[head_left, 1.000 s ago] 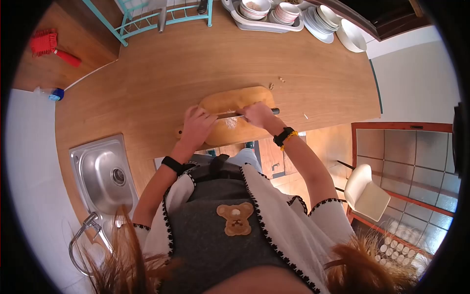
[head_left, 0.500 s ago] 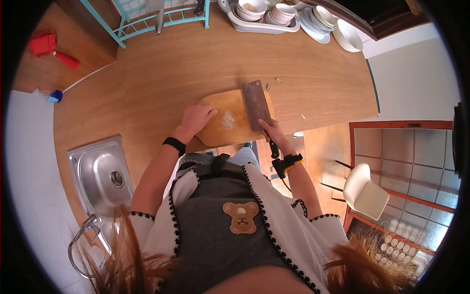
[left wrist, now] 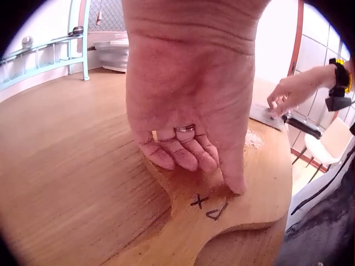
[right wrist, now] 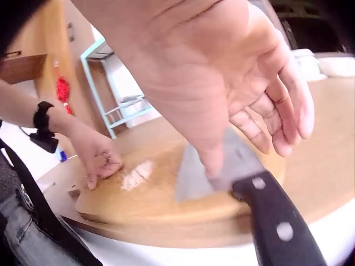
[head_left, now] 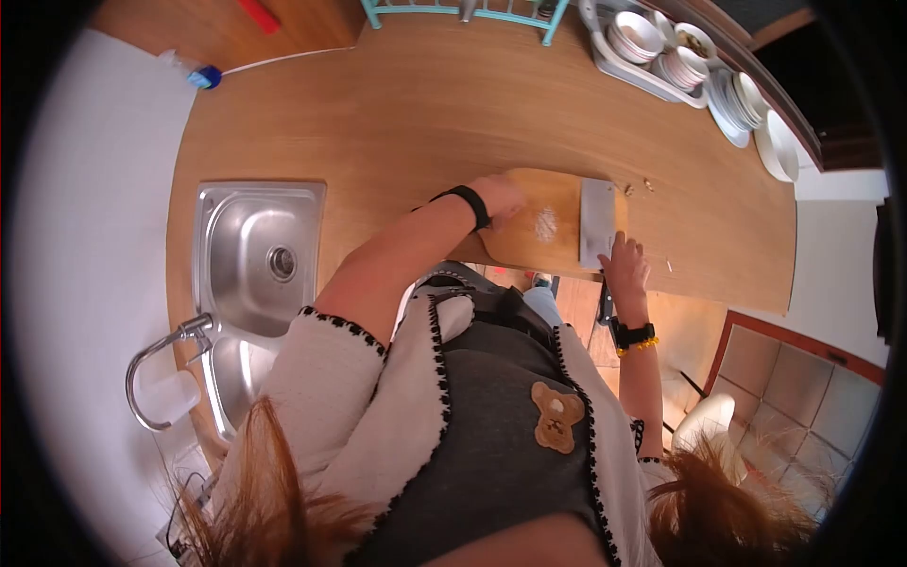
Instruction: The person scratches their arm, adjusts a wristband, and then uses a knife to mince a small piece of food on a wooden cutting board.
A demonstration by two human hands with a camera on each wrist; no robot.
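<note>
Laying the rectangular steel cleaver point(head_left: 597, 219) flat on the right end of the pale wooden cutting board point(head_left: 559, 189) on the table point(head_left: 425, 123), right hand point(head_left: 625, 266) rests on the blade with fingers loose, left hand point(head_left: 498, 197) apparently curls its fingers round the board's left edge; any next cut calls for regripping the black handle point(right wrist: 280, 221).

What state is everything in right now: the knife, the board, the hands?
cutting board: flat on the counter
cleaver: lying flat on the cutting board
chopped bits: one small pale heap on the cutting board
left hand: gripping the cutting board's edge
right hand: open, touching the cleaver
bowls: stacked
</note>
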